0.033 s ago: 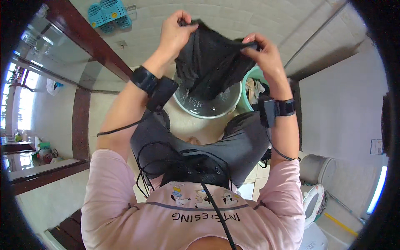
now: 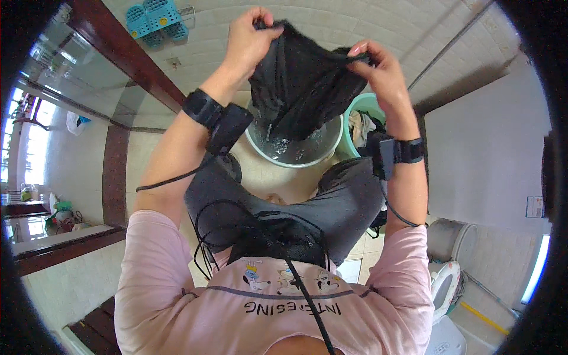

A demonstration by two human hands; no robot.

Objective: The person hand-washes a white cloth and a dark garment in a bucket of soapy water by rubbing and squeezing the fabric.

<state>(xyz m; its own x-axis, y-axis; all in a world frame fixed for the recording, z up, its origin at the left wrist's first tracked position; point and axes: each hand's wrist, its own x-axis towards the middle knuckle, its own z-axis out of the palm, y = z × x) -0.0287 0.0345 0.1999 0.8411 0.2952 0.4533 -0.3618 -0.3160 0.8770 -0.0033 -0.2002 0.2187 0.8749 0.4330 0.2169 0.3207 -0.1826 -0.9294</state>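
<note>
A dark, wet-looking piece of clothing (image 2: 305,83) hangs stretched between my two hands; its exact kind I cannot tell. My left hand (image 2: 251,38) pinches its upper left corner. My right hand (image 2: 377,66) grips the upper right edge between thumb and fingers. Below, the cloth hangs over a round basin (image 2: 290,163) with water in it, and its lower end hides part of the basin. Whether that end touches the water is not plain. Close by on the right, under my right forearm, a light green bucket (image 2: 349,109) holds several pieces of cloth.
Blue slippers (image 2: 157,22) sit on a rack on the far tiled wall. To the left stands a dark red door frame (image 2: 127,53) with glass. On the right are a large white panel (image 2: 485,148) and a toilet (image 2: 444,284). Black cables (image 2: 260,219) lie across my lap.
Both hands have risen slightly, and my right hand has shifted a little to the right. The cloth between them has lifted and spread a bit wider.
</note>
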